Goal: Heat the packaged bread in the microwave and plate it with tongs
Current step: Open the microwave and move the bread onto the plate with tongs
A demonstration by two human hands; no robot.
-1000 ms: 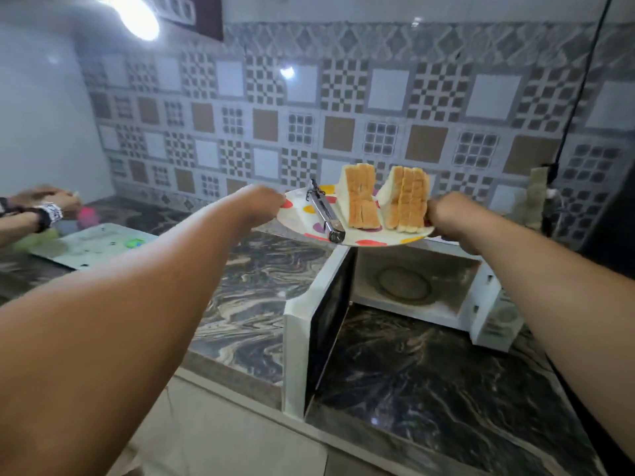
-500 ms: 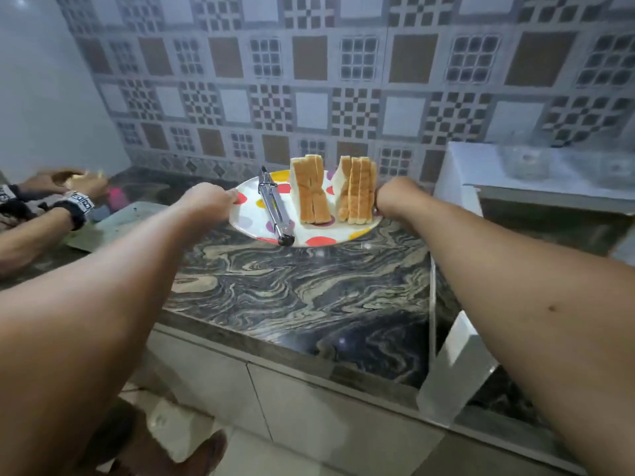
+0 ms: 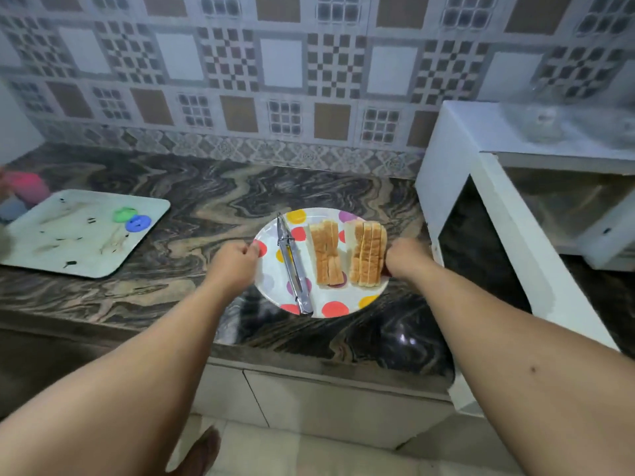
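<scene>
Both hands on one plate (image 3: 347, 304), white with coloured dots, set on the dark marbled counter (image 3: 192, 207) near its front edge. Left hand (image 3: 233, 264) curled onto the plate's left rim, fingers folded over the edge, thumb side toward the dots. Right hand (image 3: 407, 257) curled likewise at the right rim, knuckles up, fingertips hidden beneath the rim and behind the bread. On the plate, two stacks of sliced bread standing on edge, crusts upward: left stack (image 3: 326, 255) near the middle, right stack (image 3: 367, 254) just beside it and touching or nearly touching the right hand. No wrapper visible around either stack. Metal tongs (image 3: 292, 264) lying on the plate's left half, closed, running from the far rim toward the near rim, tips or hinge end not distinguishable. To the right, a white microwave (image 3: 457, 156) with door (image 3: 494, 249) swung open toward the camera, cavity partly in view. To the left, well apart from the plate, a pale tray (image 3: 86, 255) bearing a green blob and a blue blob (image 3: 138, 223), plus dark smears. Beyond the tray's far corner, something pink (image 3: 29, 188), blurred. Patterned tile wall (image 3: 281, 63) behind. Below the counter, pale cabinet fronts and a foot (image 3: 202, 455) on the floor.
</scene>
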